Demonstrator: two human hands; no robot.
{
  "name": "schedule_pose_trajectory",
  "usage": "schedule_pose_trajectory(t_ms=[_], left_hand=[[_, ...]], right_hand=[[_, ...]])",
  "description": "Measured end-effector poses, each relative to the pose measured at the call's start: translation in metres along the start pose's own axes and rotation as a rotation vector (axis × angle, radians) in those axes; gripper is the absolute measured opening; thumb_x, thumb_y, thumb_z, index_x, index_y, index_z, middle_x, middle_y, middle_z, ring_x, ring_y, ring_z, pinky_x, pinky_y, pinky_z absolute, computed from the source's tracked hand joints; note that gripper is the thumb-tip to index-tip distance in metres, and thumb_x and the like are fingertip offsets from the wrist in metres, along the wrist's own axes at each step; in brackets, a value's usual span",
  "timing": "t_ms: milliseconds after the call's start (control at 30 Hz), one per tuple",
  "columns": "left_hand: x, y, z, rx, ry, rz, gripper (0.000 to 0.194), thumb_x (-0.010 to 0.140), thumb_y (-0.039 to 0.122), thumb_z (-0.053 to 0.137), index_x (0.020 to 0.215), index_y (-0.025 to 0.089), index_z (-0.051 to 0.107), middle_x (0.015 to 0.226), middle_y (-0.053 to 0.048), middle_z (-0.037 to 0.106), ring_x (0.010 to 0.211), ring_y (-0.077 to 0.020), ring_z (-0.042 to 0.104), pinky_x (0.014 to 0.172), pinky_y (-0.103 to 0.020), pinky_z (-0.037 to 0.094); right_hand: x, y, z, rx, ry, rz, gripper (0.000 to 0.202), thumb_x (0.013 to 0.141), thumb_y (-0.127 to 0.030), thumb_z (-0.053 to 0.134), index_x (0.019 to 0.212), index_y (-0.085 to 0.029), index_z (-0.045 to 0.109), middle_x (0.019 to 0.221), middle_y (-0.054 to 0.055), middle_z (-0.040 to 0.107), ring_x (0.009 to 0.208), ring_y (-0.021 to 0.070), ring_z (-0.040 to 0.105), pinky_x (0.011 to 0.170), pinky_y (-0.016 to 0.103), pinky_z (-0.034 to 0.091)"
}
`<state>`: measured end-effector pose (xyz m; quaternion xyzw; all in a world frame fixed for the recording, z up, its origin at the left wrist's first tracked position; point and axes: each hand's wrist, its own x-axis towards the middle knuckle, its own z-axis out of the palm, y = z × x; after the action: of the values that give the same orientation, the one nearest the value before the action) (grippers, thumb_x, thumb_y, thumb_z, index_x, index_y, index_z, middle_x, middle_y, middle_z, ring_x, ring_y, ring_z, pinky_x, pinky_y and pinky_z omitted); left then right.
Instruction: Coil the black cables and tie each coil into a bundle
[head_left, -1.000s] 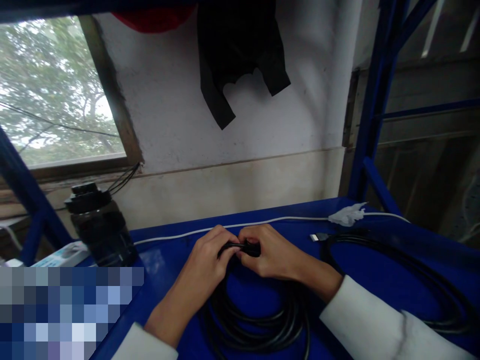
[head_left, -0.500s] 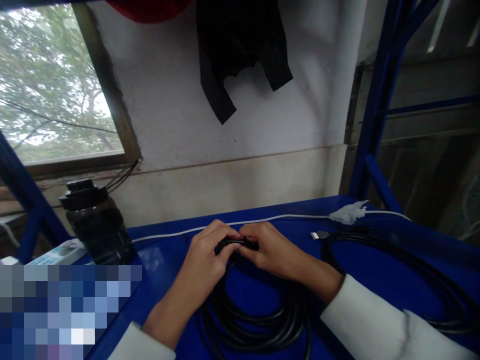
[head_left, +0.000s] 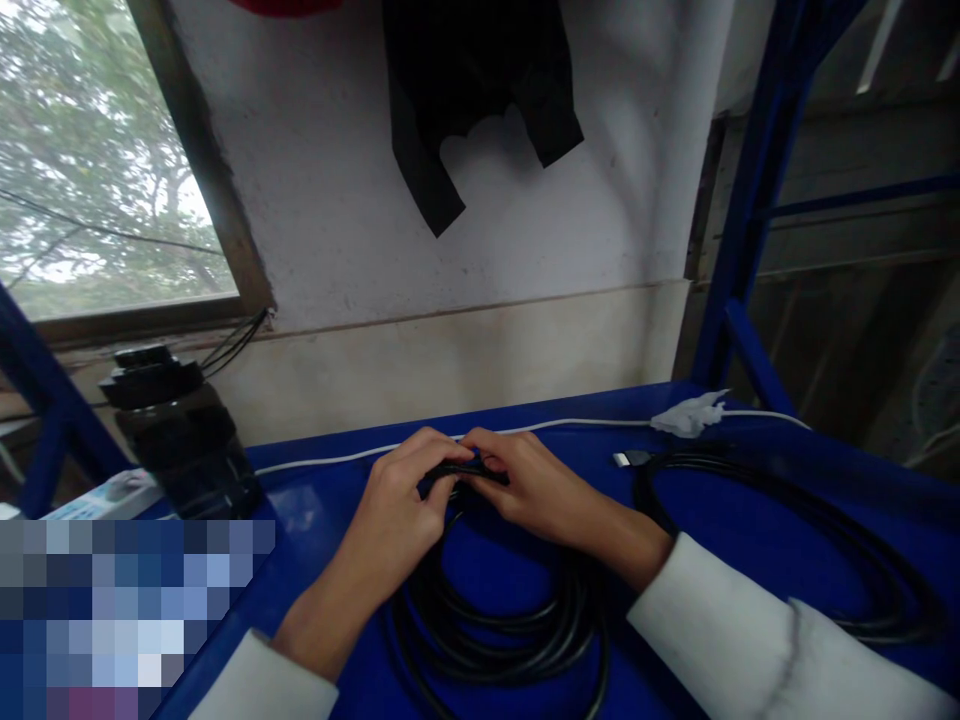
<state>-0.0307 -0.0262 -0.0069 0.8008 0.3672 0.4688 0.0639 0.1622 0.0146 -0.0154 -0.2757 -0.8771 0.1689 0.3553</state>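
The left hand (head_left: 401, 492) and right hand (head_left: 534, 490), grips close together, were clamped at the far side of a glossy black, coiled rubbery cable (head_left: 487, 664) on the flat blue surface (head_left: 307, 545). Fingertip work seemed in hand; the next move called for a steady pinch (the hands hid detail, the nearest loops were cut off).

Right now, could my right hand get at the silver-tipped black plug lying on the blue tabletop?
Probably yes: your right hand is pinching a black cable and would likely need to let go, but only blue tabletop shows between it and the silver-tipped black plug.
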Motion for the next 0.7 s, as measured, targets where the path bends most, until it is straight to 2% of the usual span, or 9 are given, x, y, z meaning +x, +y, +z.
schedule_pose_trajectory(t_ms=[267, 433, 700], left_hand=[[-0.0006, 0.0022, 0.0006, 0.026, -0.010, -0.015, 0.027, 0.089, 0.001, 0.063, 0.098, 0.023, 0.074, 0.098, -0.003, 0.074, 0.093, -0.0187, 0.071, 0.086, -0.033, 0.055], [-0.0007, 0.0007, 0.0014, 0.041, 0.004, -0.014, 0.025, 0.089, 0.002, 0.064, 0.099, 0.023, 0.073, 0.099, -0.003, 0.073, 0.094, -0.0191, 0.070, 0.087, -0.033, 0.055], [-0.0013, 0.0010, 0.0004, 0.095, -0.020, -0.035, 0.011, 0.090, 0.012, 0.069, 0.096, 0.021, 0.072, 0.096, -0.003, 0.071, 0.092, -0.0196, 0.068, 0.084, -0.033, 0.052]], right_hand=[[-0.0009, 0.0048, 0.0032, -0.025, 0.021, -0.028, 0.014, 0.088, -0.004, 0.059, 0.090, -0.018, 0.063, 0.080, 0.000, 0.065, 0.071, 0.0137, 0.055, 0.065, 0.025, 0.034], [0.0000, 0.0044, 0.0033, -0.012, 0.013, 0.010, 0.013, 0.089, -0.006, 0.060, 0.092, -0.018, 0.065, 0.081, 0.000, 0.066, 0.072, 0.0138, 0.057, 0.065, 0.025, 0.035], [-0.0004, -0.0001, -0.0002, 0.020, 0.032, 0.052, 0.012, 0.090, -0.008, 0.062, 0.097, -0.017, 0.064, 0.082, 0.000, 0.068, 0.072, 0.0133, 0.060, 0.064, 0.023, 0.036]])
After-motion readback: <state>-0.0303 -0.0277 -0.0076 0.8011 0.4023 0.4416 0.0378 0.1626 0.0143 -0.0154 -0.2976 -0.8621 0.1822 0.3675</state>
